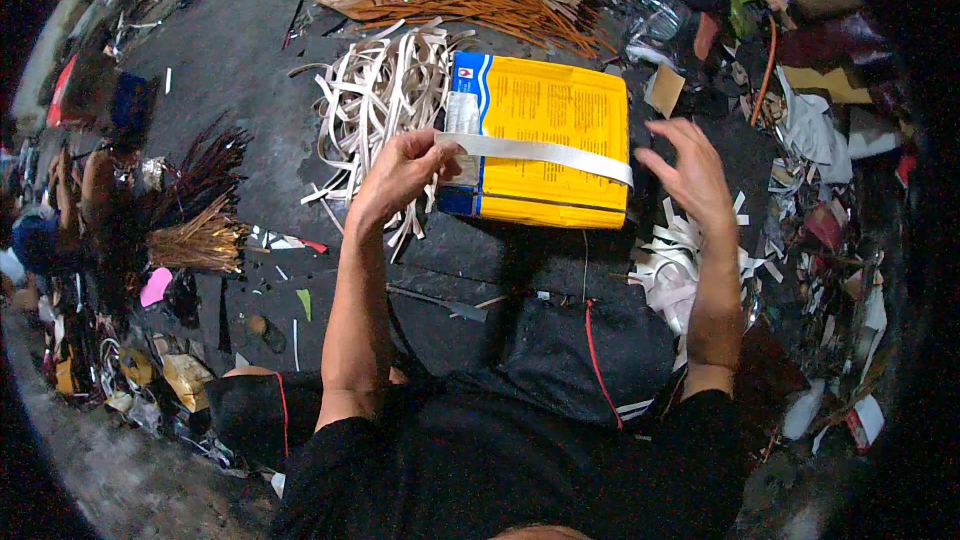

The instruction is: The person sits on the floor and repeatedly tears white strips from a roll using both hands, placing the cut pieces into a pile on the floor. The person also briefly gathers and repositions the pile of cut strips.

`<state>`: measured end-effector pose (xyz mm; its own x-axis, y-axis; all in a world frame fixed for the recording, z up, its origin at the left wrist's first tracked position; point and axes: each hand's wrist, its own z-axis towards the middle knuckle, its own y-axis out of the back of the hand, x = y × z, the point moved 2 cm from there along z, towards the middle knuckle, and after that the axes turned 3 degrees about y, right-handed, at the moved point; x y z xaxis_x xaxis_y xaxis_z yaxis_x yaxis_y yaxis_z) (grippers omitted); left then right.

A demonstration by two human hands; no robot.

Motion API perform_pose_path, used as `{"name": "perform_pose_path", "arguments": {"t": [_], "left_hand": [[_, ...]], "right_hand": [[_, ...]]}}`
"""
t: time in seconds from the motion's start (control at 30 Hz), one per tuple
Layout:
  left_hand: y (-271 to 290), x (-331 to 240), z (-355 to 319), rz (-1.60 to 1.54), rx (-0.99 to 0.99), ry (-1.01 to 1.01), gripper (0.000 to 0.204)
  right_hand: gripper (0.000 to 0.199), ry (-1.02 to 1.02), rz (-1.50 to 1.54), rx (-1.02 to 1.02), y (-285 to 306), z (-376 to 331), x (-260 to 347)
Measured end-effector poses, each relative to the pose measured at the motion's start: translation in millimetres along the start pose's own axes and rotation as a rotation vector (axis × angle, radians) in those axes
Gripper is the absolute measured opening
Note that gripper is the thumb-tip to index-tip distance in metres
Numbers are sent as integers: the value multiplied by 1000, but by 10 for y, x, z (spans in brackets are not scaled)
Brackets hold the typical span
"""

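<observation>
A yellow box [555, 105] with a blue and white end lies in front of me. Across its top runs a flat white strip [540, 151], bending down over the right edge. My left hand [405, 175] pinches the strip's left end between thumb and fingers at the box's left side. Off the box's right edge, my right hand [690, 170] hovers with its fingers apart and nothing visible in them. A tangled heap of white strips [385, 90] lies against the box's left side. Another bunch of white strips [670, 265] sits under my right forearm.
Bundles of orange-brown strips [470, 5] lie beyond the box. Dark and copper-coloured bundles [200, 240] are on the left, near another person's hands [85, 180]. Mixed scraps [820, 140] pile up along the right. A pink scrap [156, 286] lies at the left.
</observation>
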<state>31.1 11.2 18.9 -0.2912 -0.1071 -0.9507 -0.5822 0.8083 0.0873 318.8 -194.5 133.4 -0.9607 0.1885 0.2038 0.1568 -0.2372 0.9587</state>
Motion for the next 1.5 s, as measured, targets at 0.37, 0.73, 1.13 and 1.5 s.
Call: {"name": "perform_pose_path", "arguments": {"t": [0.37, 0.73, 1.13, 1.5], "left_hand": [[-27, 56, -6, -73, -237, -106, 19], [-90, -53, -38, 22, -459, -27, 17], [-104, 231, 65, -235, -385, 31, 23], [-146, 357, 92, -505, -327, 71, 23]], "right_hand": [[12, 235, 728, 63, -1334, 736, 1234], [11, 328, 696, -59, -1435, 756, 1201], [19, 498, 568, -91, -1456, 745, 1171], [18, 402, 488, -186, -1507, 712, 1314]]}}
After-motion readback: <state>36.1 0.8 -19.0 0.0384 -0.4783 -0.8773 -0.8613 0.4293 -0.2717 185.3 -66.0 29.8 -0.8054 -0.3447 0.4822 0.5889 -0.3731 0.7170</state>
